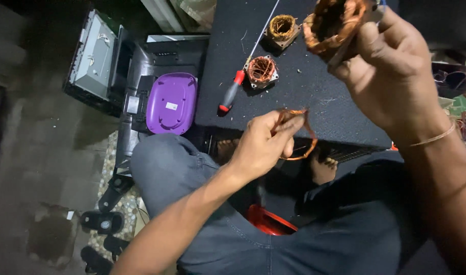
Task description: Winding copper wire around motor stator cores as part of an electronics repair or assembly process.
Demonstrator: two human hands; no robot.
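1. Pinching a loop of copper wire (295,133) over the bench's near edge, the left hand (261,145) has it pulled free.
2. The right hand (391,71) grips a wound motor coil (330,25), mostly unstripped.
3. Two more coils (262,70) and a screwdriver (232,94) wait on the bench (314,97).

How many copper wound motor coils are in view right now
3: one coil in the right hand at top, two on the black table, one by the screwdriver at, one behind. Others may be hidden.
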